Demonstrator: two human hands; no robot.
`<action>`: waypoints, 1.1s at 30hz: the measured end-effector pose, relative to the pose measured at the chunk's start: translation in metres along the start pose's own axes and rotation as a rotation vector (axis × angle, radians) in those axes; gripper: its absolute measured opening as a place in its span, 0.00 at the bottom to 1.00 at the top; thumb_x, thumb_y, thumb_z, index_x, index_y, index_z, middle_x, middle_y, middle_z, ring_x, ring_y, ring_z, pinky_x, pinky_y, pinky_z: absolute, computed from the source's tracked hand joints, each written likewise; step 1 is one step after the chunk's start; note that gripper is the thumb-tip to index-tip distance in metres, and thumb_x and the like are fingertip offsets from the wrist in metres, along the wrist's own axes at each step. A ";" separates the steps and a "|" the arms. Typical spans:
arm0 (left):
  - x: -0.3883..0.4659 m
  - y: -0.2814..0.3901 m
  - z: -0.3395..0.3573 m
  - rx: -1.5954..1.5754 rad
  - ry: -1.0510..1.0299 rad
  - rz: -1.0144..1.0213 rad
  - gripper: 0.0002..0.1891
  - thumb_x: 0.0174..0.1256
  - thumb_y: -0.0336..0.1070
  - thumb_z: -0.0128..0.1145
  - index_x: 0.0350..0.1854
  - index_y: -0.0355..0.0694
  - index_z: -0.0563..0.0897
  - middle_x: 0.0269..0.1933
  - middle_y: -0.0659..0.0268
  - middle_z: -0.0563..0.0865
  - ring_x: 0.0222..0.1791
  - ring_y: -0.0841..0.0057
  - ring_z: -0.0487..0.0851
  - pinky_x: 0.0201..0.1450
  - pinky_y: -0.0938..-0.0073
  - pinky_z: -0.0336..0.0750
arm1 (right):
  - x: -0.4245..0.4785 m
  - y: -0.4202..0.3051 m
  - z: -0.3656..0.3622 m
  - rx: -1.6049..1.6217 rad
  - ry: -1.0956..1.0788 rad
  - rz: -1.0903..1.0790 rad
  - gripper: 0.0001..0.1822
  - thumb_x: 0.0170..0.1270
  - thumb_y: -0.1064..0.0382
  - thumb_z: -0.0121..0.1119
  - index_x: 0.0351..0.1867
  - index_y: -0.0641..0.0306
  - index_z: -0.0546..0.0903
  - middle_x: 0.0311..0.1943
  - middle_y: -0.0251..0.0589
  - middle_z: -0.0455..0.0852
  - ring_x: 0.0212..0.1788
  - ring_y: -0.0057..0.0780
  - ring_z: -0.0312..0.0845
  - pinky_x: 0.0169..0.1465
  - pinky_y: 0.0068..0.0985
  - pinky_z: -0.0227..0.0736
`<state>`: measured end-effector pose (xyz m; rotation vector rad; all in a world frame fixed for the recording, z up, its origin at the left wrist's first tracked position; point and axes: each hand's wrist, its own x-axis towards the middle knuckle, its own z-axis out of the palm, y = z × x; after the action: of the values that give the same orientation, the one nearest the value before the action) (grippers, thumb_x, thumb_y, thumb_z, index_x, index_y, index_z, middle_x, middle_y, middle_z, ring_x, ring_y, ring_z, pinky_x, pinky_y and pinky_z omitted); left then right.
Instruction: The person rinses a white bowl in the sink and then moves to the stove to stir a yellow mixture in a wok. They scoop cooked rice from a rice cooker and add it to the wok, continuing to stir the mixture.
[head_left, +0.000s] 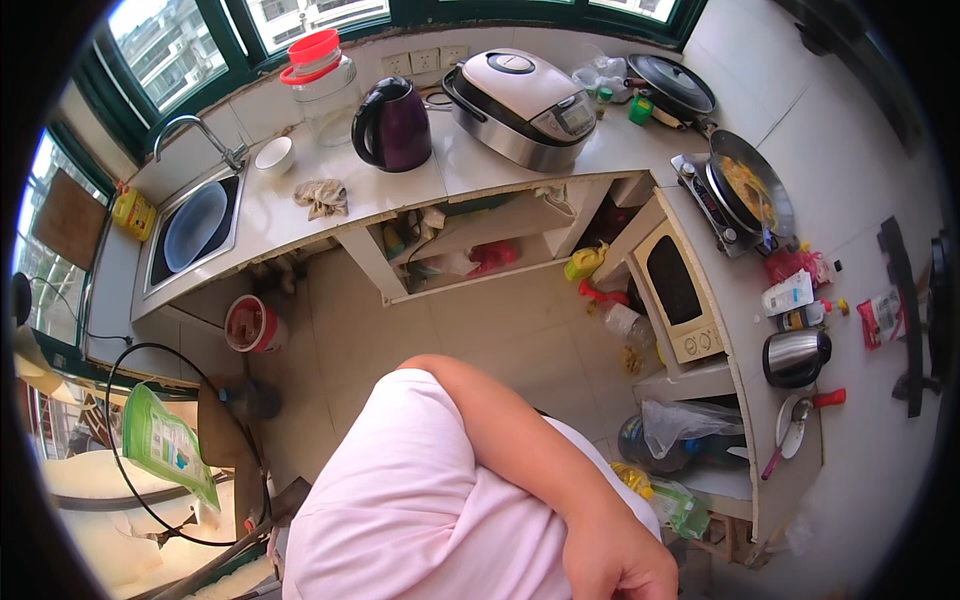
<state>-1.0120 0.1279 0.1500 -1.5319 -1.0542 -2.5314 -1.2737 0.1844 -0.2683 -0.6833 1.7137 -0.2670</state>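
My left forearm crosses in front of my pink shirt. My left hand (622, 559) is low in the picture, its fingers curled under and cut off by the bottom edge, so whether it holds anything is hidden. Nearest to it are a green plastic packet (681, 508) and a bottle of yellow oil (632, 480) by the lower shelf. My right hand is out of view. Further ahead at the right, a frying pan (750, 180) with orange-yellow food and a utensil in it stands on an electric cooktop (716, 206).
A rice cooker (521, 105), a purple kettle (401, 127) and a crumpled rag (321, 198) stand along the counter. The sink (161, 262) holds a bluish basin (196, 225). A microwave (679, 292) sits below the right counter, a steel kettle (795, 358) above. A red-rimmed bucket (253, 324) is on the floor.
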 end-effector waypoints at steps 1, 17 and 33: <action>0.001 0.000 0.002 -0.001 -0.004 -0.008 0.19 0.63 0.35 0.59 0.50 0.25 0.74 0.45 0.56 0.83 0.44 0.77 0.78 0.44 0.75 0.74 | -0.001 0.001 0.001 0.000 -0.001 0.000 0.09 0.64 0.66 0.52 0.41 0.66 0.80 0.30 0.39 0.84 0.30 0.26 0.80 0.33 0.24 0.75; 0.007 0.008 0.022 0.348 0.052 0.108 0.13 0.63 0.35 0.59 0.37 0.26 0.79 0.33 0.51 0.84 0.31 0.74 0.79 0.33 0.71 0.73 | -0.012 0.009 0.003 -0.011 0.011 0.003 0.09 0.64 0.66 0.53 0.40 0.67 0.81 0.29 0.38 0.83 0.30 0.25 0.79 0.33 0.23 0.75; 0.000 0.013 0.028 0.306 0.019 -0.084 0.11 0.64 0.35 0.56 0.32 0.29 0.79 0.26 0.50 0.81 0.24 0.67 0.77 0.26 0.72 0.70 | -0.023 0.020 0.008 0.009 0.041 -0.010 0.09 0.63 0.66 0.53 0.39 0.68 0.82 0.29 0.38 0.83 0.30 0.25 0.79 0.33 0.23 0.75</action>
<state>-0.9857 0.1331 0.1659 -1.4060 -1.4500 -2.2903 -1.2692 0.2152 -0.2617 -0.6849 1.7472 -0.2971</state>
